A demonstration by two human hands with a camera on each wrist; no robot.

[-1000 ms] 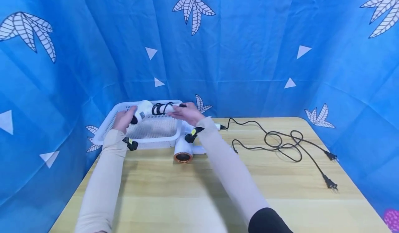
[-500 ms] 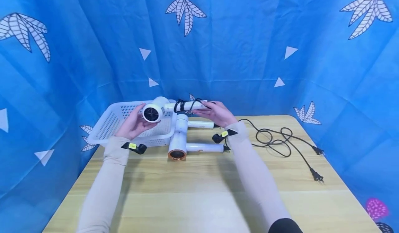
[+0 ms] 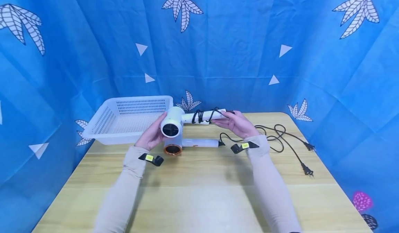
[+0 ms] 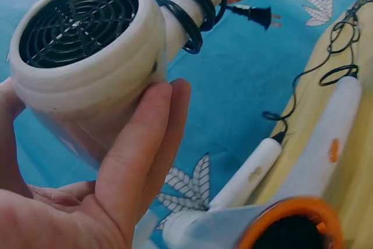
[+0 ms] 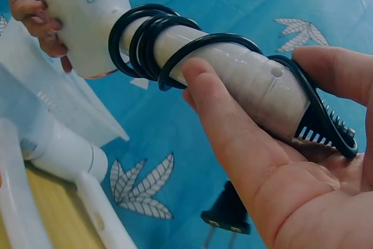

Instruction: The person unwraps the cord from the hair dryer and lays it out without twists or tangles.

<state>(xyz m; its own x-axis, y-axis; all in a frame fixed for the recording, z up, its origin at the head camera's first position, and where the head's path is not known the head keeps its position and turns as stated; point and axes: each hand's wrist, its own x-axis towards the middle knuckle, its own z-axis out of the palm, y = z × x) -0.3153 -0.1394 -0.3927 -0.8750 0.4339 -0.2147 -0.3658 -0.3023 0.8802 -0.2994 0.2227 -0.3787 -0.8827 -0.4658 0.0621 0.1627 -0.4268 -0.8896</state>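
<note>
A white hair dryer (image 3: pixel 173 116) is held in the air between both hands, over the table's back part. My left hand (image 3: pixel 151 136) grips its round head, thumb and fingers on opposite sides. My right hand (image 3: pixel 238 124) holds the end of its handle. Black cord (image 5: pixel 154 45) is wound around that handle, and its plug (image 4: pixel 256 16) dangles free. Below lies a second hair dryer (image 3: pixel 199 143) with an orange-rimmed head. Another white hair dryer handle (image 4: pixel 247 173) shows behind it in the left wrist view, mostly hidden in the head view.
A white perforated basket (image 3: pixel 115 138) stands at the table's back left, left of the hair dryers. Loose black cords (image 3: pixel 277 136) trail across the right side, ending in two plugs (image 3: pixel 307 170). Blue patterned cloth (image 3: pixel 237 52) surrounds the wooden table (image 3: pixel 199 198).
Both hands have carried the white hair dryer rightward from over the basket to above the hair dryers on the table. Its grille end has turned toward the head camera.
</note>
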